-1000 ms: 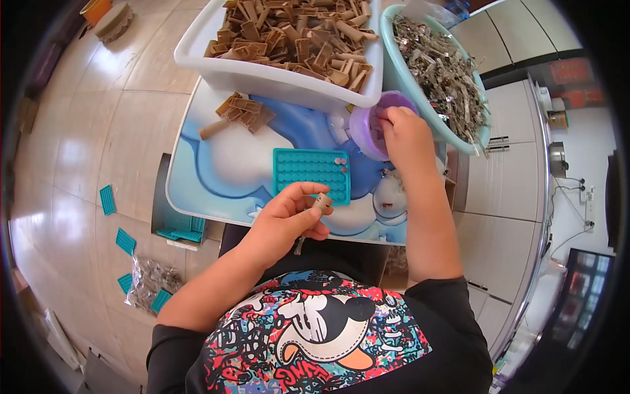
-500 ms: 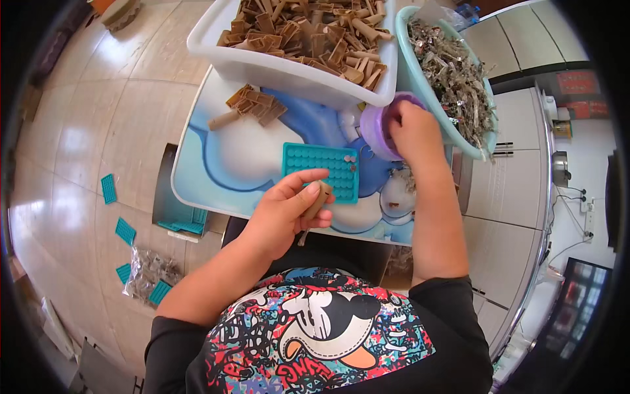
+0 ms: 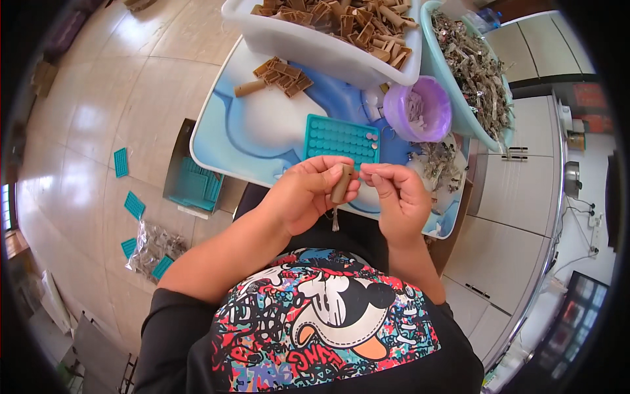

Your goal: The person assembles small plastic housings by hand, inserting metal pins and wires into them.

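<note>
In front of my chest, my left hand (image 3: pixel 296 196) is closed round a brown tube-shaped plastic casing (image 3: pixel 340 186) with a small dark hole in it. Thin grey wire ends (image 3: pixel 335 222) hang below the casing. Close to its right side is my right hand (image 3: pixel 403 202), thumb and forefinger pinched together; what they hold is too small to make out. Just beyond both hands lies a teal tray (image 3: pixel 333 123) with rows of round cups, a few small round pieces at its right end. A purple bowl (image 3: pixel 401 128) holding greyish pieces stands to the right of the tray.
A white tub (image 3: pixel 315 51) heaped with brown casings stands at the table's far side. Right of it, an aqua basin (image 3: pixel 441 82) holds tangled wired parts. Several casings (image 3: pixel 282 75) lie on the blue-white table (image 3: pixel 252 121). More teal trays (image 3: pixel 121 162) lie on the floor at left.
My right hand has come out of the purple bowl and moved left and nearer to me, beside the casing. The view has shifted slightly. My left hand keeps its hold on the casing.
</note>
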Motion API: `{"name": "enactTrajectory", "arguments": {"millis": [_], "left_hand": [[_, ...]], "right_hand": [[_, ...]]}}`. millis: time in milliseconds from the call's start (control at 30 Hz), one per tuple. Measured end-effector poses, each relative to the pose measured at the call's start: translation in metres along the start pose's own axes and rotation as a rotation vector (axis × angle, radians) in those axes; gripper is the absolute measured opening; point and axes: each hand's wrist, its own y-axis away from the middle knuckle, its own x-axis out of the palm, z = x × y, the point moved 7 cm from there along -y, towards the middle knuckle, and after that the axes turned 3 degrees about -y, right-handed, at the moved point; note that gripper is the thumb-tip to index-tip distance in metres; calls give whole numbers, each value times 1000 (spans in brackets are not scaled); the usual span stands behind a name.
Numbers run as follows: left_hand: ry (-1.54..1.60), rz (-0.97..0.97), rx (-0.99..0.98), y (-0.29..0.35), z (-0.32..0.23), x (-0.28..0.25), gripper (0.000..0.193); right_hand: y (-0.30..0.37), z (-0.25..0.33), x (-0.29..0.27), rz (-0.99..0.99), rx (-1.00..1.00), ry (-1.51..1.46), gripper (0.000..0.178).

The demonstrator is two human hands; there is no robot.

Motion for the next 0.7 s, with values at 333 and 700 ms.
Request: {"name": "enactTrajectory", "arguments": {"millis": [333, 700], "left_hand": [[-24, 18, 16, 12, 6, 14, 26], [-89, 72, 39, 10, 11, 16, 29]], "right_hand": [[13, 16, 3, -17, -231, 136, 6], [15, 24, 6, 9, -337, 266, 6]]}}
